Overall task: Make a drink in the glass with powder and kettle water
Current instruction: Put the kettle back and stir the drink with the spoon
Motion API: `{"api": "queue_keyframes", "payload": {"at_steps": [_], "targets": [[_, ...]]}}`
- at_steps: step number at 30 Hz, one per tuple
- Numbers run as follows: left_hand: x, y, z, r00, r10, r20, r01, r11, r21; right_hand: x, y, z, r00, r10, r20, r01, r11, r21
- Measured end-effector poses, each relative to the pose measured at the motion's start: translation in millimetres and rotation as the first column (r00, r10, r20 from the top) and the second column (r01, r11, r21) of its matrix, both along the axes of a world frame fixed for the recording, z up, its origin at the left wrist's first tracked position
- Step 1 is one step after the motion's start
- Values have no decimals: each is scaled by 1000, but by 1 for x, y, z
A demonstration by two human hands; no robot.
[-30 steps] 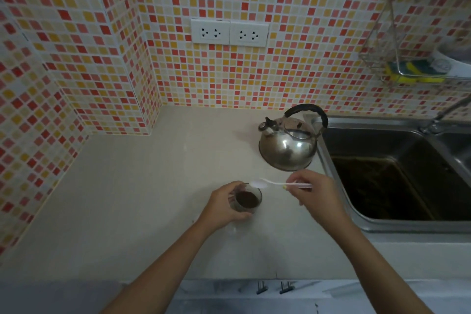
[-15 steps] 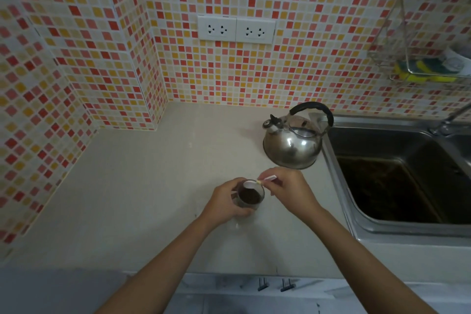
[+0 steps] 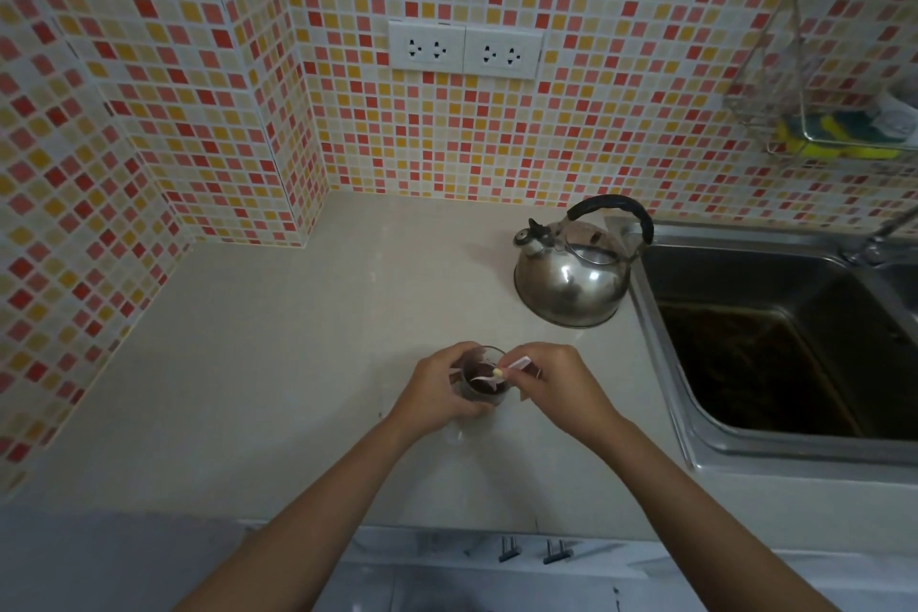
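Observation:
A small clear glass [image 3: 481, 392] with dark brown liquid stands on the beige counter near its front edge. My left hand [image 3: 437, 393] is wrapped around the glass from the left. My right hand [image 3: 561, 385] pinches a white plastic spoon [image 3: 489, 379] whose bowl dips into the glass. A steel kettle [image 3: 571, 278] with a black handle sits behind and to the right, its spout pointing left. No powder container is in view.
A steel sink [image 3: 775, 343] with dark water lies right of the kettle, a tap [image 3: 884, 234] at its far corner. A wire rack [image 3: 824, 114] with sponges hangs on the tiled wall. Two wall sockets [image 3: 464, 49] sit above the counter [image 3: 238, 363].
My right hand has brought the spoon from beside the glass, held level, down into the glass. The left hand has stayed on the glass. The camera has moved closer.

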State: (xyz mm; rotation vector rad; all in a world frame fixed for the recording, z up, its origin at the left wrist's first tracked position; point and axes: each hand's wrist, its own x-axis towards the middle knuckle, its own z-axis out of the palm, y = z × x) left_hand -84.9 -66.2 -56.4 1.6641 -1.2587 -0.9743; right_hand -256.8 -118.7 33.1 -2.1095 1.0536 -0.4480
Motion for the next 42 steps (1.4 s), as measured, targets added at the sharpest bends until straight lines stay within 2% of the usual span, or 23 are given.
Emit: {"api": "queue_keyframes", "payload": {"at_steps": [4,8,12,20,23,28,32,37,40,42], "targets": [[-1,1,4,1000,-5,-14,5,1000,-11,-6,0,7,998,53,-46,-55,997,-51],[-1,3,7,1000,-3,-30,2,1000,-20,0,-4,3,987,91,-134,-99,993,-60],[0,2,7,1000,-5,-22,5,1000,-17,13,-9,-6,984,88,-154,-97,994,-46],[0,2,6,1000,-10,3,10,1000,6,17,-18,-20,990,-95,-103,102,993,66],[0,2,5,1000,-10,11,10,1000,8,22,-12,-23,995,-87,-52,93,989,111],[1,1,7,1000,-13,1,13,1000,7,22,-19,-23,985,-148,-89,151,988,27],[3,1,7,1000,-29,-11,29,999,16,27,-13,-24,989,-132,-60,137,985,109],[4,-1,9,999,-41,-13,42,999,32,23,-18,-24,982,-179,-68,183,982,49],[5,-1,8,999,-50,-12,50,998,28,26,-15,-25,986,-165,-36,168,978,122],[6,-1,7,999,-49,-10,49,998,32,27,-13,-24,990,-143,-19,144,984,103]]}}
